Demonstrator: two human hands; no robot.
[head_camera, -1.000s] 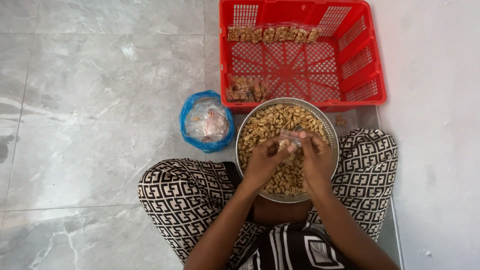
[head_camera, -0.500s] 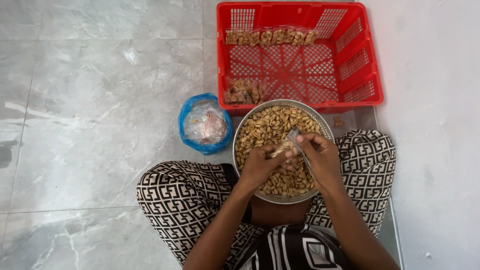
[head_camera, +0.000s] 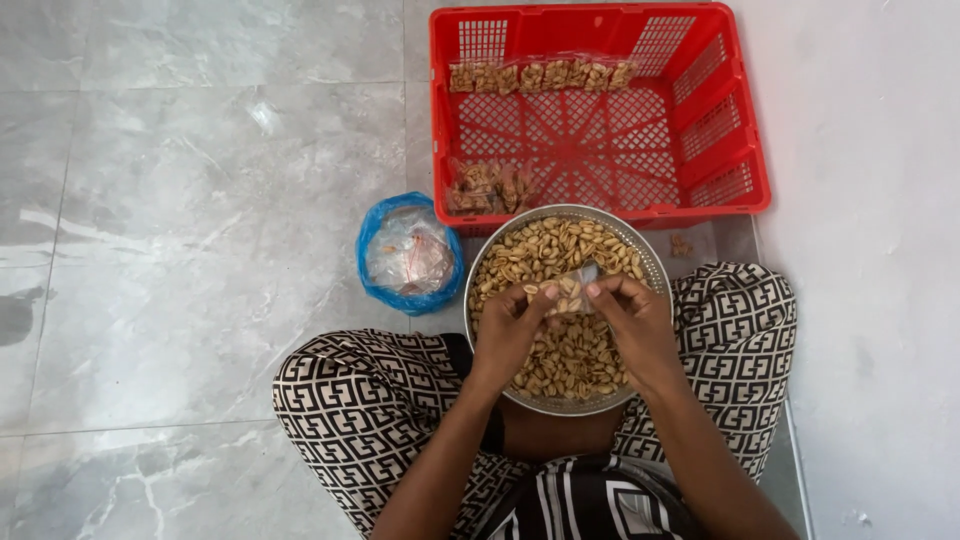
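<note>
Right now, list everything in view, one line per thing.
metal bowl: one, silver, on the lap, full of tan peanuts.
small clear packet: one, part-filled with peanuts, held above the bowl by both hands.
red crate: one, on the floor beyond the bowl.
filled packets: a row along the crate's far wall, a cluster at its near left corner.
blue bag: one, left of the bowl, clear packets inside.
floor: grey marble tiles.
left hand: on the packet.
right hand: on the packet.

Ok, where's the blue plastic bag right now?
In the head view, the blue plastic bag sits on the grey floor tiles, to the left of the metal bowl of peanuts, near the red crate's front-left corner.
</note>
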